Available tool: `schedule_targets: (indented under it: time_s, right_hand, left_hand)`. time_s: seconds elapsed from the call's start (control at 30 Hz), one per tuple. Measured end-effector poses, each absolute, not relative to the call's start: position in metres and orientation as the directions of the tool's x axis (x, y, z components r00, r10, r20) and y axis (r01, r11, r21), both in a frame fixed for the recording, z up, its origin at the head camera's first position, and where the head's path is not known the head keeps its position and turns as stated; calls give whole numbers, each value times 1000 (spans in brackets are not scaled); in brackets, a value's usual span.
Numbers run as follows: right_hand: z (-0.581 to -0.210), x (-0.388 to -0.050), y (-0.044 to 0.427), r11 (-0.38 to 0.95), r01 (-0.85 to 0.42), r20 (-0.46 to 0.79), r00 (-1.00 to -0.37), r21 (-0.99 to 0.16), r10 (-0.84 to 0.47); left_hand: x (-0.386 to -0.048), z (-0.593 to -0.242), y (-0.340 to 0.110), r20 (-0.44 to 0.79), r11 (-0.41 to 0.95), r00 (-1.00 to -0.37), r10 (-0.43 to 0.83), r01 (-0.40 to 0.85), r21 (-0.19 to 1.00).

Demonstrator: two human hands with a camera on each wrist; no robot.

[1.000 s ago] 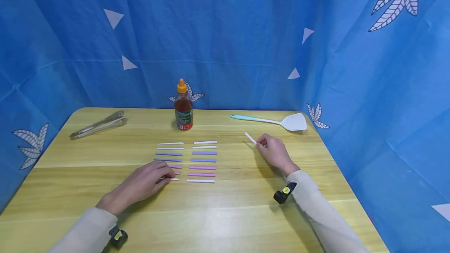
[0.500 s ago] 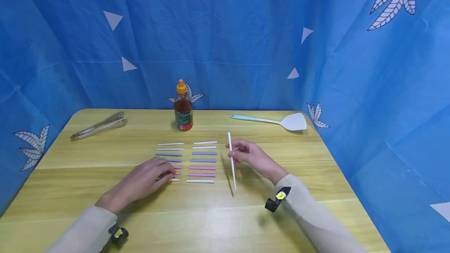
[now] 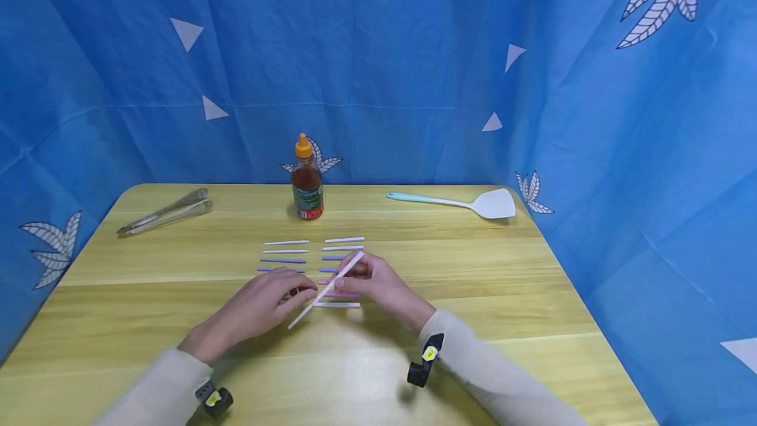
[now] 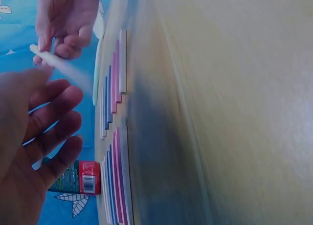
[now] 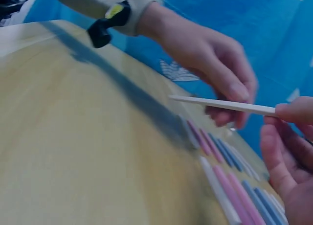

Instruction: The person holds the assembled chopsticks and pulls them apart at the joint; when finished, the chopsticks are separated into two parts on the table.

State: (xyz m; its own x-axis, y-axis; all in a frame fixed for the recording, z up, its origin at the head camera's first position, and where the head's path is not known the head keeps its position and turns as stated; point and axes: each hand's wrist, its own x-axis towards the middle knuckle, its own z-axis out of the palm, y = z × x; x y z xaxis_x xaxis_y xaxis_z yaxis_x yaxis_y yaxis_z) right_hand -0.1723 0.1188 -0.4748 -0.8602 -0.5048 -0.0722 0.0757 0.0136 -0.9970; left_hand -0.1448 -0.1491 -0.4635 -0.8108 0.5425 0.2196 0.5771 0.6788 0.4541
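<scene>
My right hand (image 3: 384, 288) pinches a long white chopstick (image 3: 355, 261) between thumb and fingers, slanted above the table. In the right wrist view the chopstick (image 5: 220, 103) narrows toward its far end and crosses in front of the left hand. My left hand (image 3: 254, 307) hovers beside it with loosely bent fingers and nothing gripped; whether it touches the chopstick I cannot tell. Below the hands lie two columns of shorter coloured sticks: white sticks (image 3: 345, 239), blue-purple sticks (image 3: 284, 260), pink sticks (image 3: 345, 294) and a near white stick (image 3: 340, 305). The hands hide part of both columns.
A sauce bottle (image 3: 307, 192) with an orange cap stands at the back. Metal tongs (image 3: 162, 212) lie at the back left. A white spatula (image 3: 493, 204) with a pale blue handle lies at the back right. A blue patterned curtain (image 3: 414, 51) hangs behind the table.
My right hand has swept left with the white chopstick, turning it from upright in view to a slant over the columns. The left hand has shifted slightly right and left the short sticks.
</scene>
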Motion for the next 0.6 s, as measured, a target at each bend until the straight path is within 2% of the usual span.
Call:
schedule_targets:
  time_s: [0.13, 0.27, 0.4, 0.6]
  right_hand:
    - [-476, -167, 112, -2, 37, -31, -866, -999, -500]
    - [-477, -164, 110, 38, -25, 4, -886, -999, -464]
    - [-477, -163, 110, 90, -106, 52, -883, -990, -467]
    - [-475, -161, 110, 246, -219, 76, -872, -944, -484]
  left_hand:
    - [-145, -462, -149, 229, 656, -822, 521, 557, 509]
    - [-146, -462, -150, 204, 618, -828, 523, 533, 578]
    - [-145, -462, -153, 201, 614, -818, 538, 544, 572]
    - [-143, -462, -157, 205, 639, -816, 541, 557, 531]
